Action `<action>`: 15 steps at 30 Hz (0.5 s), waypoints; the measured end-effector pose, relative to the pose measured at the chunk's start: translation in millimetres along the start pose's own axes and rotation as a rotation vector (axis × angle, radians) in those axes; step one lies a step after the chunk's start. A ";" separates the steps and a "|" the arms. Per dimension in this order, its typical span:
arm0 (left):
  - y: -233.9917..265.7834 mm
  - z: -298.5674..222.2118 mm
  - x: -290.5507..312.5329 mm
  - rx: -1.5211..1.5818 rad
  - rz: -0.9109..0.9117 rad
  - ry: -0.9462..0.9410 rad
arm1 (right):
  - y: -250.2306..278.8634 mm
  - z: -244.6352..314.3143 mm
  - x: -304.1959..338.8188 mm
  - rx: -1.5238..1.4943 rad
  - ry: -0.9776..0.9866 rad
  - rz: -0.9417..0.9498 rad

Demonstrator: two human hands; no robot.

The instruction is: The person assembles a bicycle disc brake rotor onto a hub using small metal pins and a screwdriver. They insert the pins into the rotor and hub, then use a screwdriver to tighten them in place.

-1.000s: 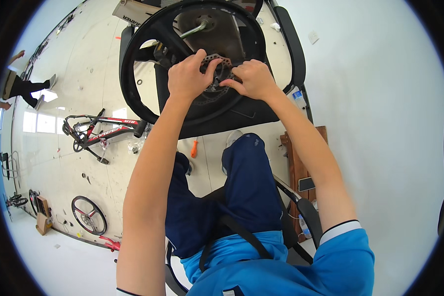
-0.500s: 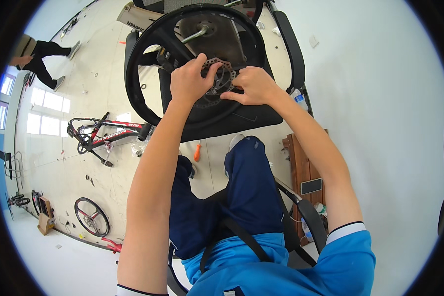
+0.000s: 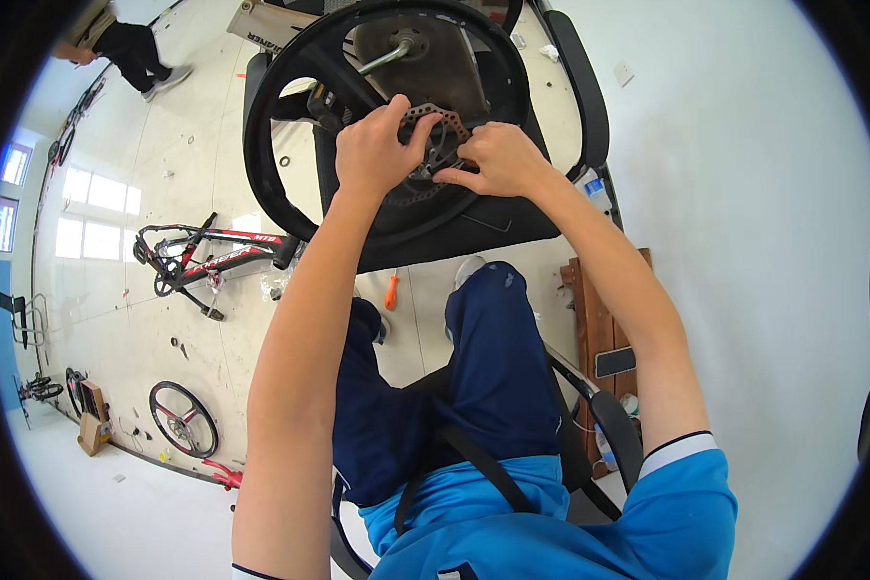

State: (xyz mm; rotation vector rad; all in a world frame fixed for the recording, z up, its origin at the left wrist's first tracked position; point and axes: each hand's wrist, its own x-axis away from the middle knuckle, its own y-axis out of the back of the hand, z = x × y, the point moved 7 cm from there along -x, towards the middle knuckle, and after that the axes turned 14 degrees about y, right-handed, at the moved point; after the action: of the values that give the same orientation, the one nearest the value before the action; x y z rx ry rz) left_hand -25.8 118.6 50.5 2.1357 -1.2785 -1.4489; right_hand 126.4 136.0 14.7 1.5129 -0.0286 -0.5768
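A black bicycle wheel (image 3: 259, 145) lies flat on the seat of a black chair in front of me. Over its hub is a round, perforated metal brake disc (image 3: 451, 120), tilted a little. My left hand (image 3: 377, 150) pinches the disc's left edge between thumb and curled fingers. On the opposite edge, my right hand (image 3: 501, 162) has bent fingers closed against the rim, its thumb stretched toward the hub. Whether the disc rests fully on the hub is hidden by my hands. An L-shaped hex key (image 3: 496, 227) lies on the seat near the wheel.
A black armrest (image 3: 587, 106) rises right of the wheel. On the floor are an orange-handled screwdriver (image 3: 391, 292), a black and red bike frame (image 3: 224, 259) and another wheel (image 3: 184, 420). A phone (image 3: 614, 362) lies on a wooden bench (image 3: 594, 304). Someone in dark trousers (image 3: 130, 53) stands far left.
Both hands keep hold of the disc, which has shifted slightly with small finger movements. The person at the far left has walked farther up and to the right.
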 end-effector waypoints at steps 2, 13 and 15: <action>-1.1 1.5 -0.4 0.012 0.006 0.015 | 7.2 4.0 -4.4 0.061 0.088 -0.024; -1.4 3.7 1.4 -0.005 0.008 0.029 | -13.5 3.3 14.8 -0.073 -0.167 -0.073; -0.5 4.4 0.4 -0.003 -0.005 0.026 | -11.7 8.8 17.5 -0.023 -0.167 -0.194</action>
State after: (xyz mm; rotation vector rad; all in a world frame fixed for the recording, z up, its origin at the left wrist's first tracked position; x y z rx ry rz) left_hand -29.2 119.7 47.9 2.1510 -1.2620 -1.4192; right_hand 134.3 121.9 -1.3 1.4513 -0.0041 -0.8553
